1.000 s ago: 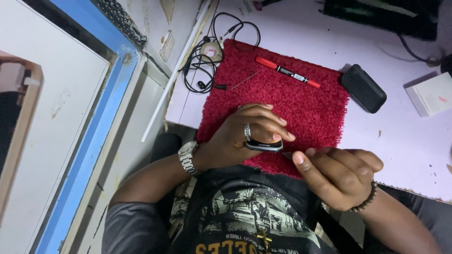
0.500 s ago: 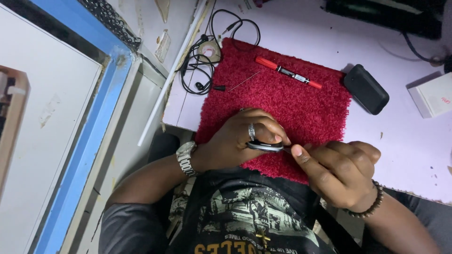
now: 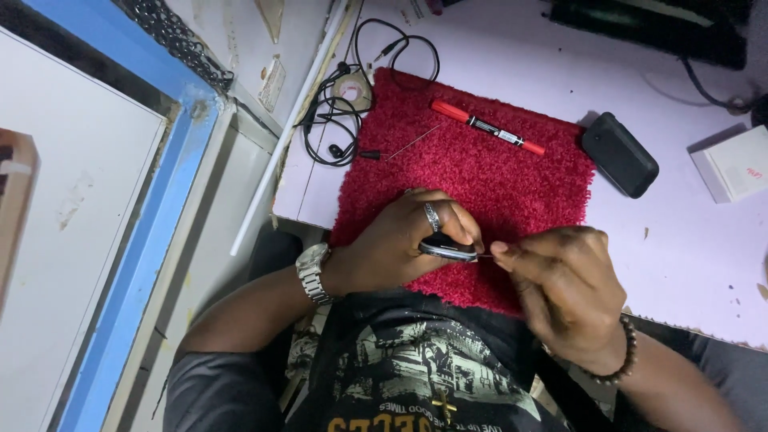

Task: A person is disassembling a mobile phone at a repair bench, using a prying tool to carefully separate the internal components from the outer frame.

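One tangle of earphones (image 3: 340, 112) lies left on the worktop (image 3: 680, 240), my left hand (image 3: 408, 240) grips one phone (image 3: 448, 250) over the red mat (image 3: 496, 184), my right hand (image 3: 564, 280) pinches a thin pin (image 3: 485, 257) at its edge, one red pen (image 3: 488, 126) and one black case (image 3: 619, 154) beyond.

Most of the small dark, silver-edged device (image 3: 448, 248) lies hidden under the fingers of the left hand (image 3: 400, 244), so its shape and kind cannot be told. The thin metal pin (image 3: 486, 257) pinched by the right hand (image 3: 568, 292) is too fine to identify, and its far end disappears between the fingertips. The white rectangular box (image 3: 732, 164) is cut off by the right edge. The dark flat object (image 3: 648, 24) at the top runs out of view. Both forearms leave the picture at the bottom. The black earphone cable (image 3: 344, 104) tangles too tightly to follow.
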